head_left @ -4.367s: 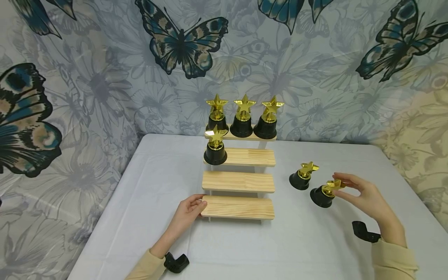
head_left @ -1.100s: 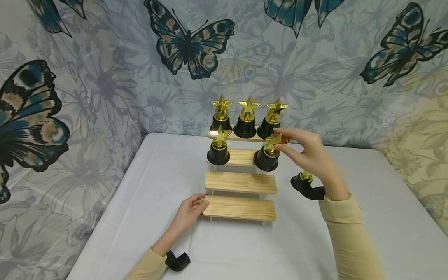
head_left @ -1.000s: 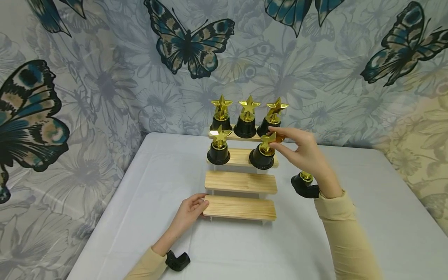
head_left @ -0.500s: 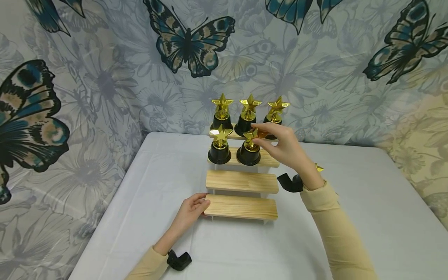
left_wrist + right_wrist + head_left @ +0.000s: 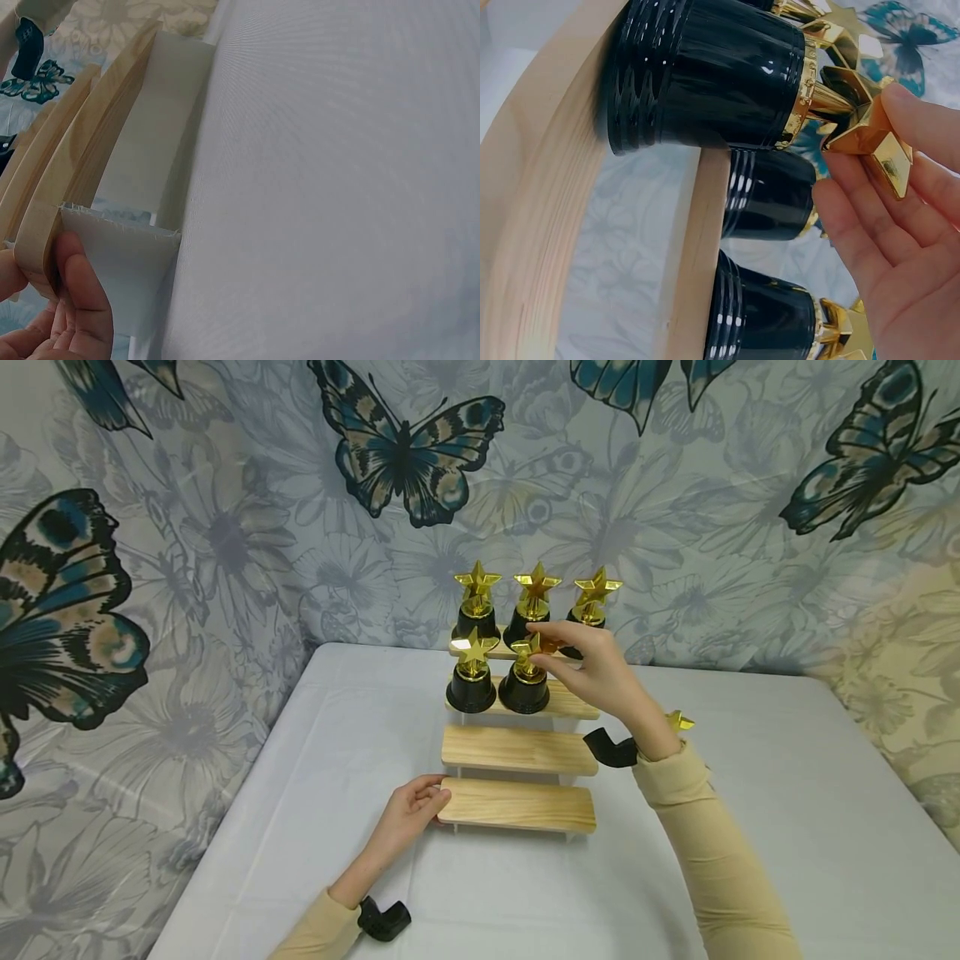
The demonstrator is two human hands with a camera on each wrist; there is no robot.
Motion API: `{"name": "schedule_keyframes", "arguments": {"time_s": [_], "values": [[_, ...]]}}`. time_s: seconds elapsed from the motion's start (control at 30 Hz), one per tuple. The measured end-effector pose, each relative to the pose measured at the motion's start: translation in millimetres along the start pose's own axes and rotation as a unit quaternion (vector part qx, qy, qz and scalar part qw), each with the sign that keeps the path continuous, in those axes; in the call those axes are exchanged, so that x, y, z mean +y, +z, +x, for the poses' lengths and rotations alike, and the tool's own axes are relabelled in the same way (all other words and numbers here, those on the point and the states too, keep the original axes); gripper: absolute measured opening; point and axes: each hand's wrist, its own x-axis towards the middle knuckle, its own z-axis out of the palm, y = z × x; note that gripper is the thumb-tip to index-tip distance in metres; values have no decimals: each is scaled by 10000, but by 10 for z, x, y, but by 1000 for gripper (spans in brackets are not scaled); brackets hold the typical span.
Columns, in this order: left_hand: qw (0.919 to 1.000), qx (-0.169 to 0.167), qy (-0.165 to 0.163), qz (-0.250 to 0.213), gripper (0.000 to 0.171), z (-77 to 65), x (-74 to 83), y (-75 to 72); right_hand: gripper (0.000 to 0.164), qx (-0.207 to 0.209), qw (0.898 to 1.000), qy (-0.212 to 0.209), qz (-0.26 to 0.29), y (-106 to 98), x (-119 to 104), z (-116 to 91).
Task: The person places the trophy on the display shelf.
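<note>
My right hand [image 5: 588, 664] pinches the gold star of a small trophy [image 5: 524, 689] with a black base. The trophy stands at the middle of the second shelf from the top, and the right wrist view has its base [image 5: 705, 75] right at the wooden board. Beside it on the left is another star trophy [image 5: 471, 685]. Three more line the top shelf, among them a left one [image 5: 477, 602]; the right one is partly behind my hand. My left hand [image 5: 408, 810] grips the left end of the lowest shelf board [image 5: 517, 806], thumb on top, fingers [image 5: 82, 289] underneath.
One more trophy [image 5: 679, 720] on the table is mostly hidden behind my right forearm. The stepped wooden stand has a bare third shelf [image 5: 517, 749] and white side supports [image 5: 124, 255]. White cloth [image 5: 322, 727] covers the table; butterfly-patterned fabric [image 5: 247, 527] hangs behind.
My right hand has taken a trophy from the table at right up to the second shelf, then slid left with it beside the other trophy. My left hand keeps its grip on the board.
</note>
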Motion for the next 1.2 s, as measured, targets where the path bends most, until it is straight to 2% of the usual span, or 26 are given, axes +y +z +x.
{"name": "schedule_keyframes", "arguments": {"time_s": [0.97, 1.2], "values": [[10000, -8, 8, 11, 37, -8, 5, -7, 42, -51, 9997, 240, 9, 44, 71, 12], [10000, 14, -20, 7, 37, -6, -6, -6, 47, -76, 9996, 173, -190, 37, 57, -2]]}}
